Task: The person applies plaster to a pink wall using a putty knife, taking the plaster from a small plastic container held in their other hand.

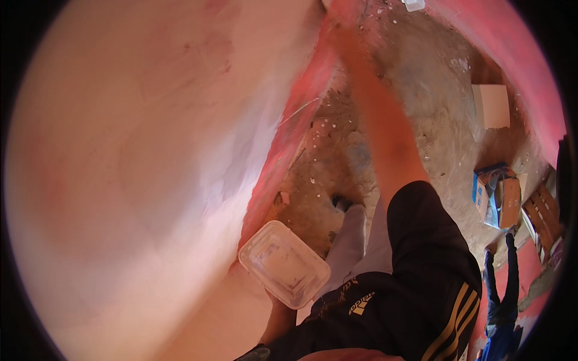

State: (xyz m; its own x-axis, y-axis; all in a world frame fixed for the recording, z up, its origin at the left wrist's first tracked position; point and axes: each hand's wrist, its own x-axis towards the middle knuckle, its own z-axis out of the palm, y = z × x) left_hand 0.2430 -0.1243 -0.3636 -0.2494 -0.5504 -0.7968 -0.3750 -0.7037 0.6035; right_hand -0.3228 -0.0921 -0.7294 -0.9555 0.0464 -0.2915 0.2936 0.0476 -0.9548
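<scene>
My left hand (282, 308) holds a rectangular, see-through plastic tub (284, 265) from beneath and its side. Pale smears and darker streaks show inside the tub, and most of the fingers are hidden under it. Far ahead, my right arm stretches out to the low red-painted band of the wall (274, 162). At its end my right hand (341, 27) is blurred and small, close to that band. Whether it grips anything cannot be made out.
A pale wall (156, 150) fills the left. The dirt-brown floor (445, 138) has white specks. To the right are a pale board (492, 106), an open cardboard box (500, 198), a wooden crate (543, 219) and another person (501, 301). A whitish container (414, 5) stands at the top.
</scene>
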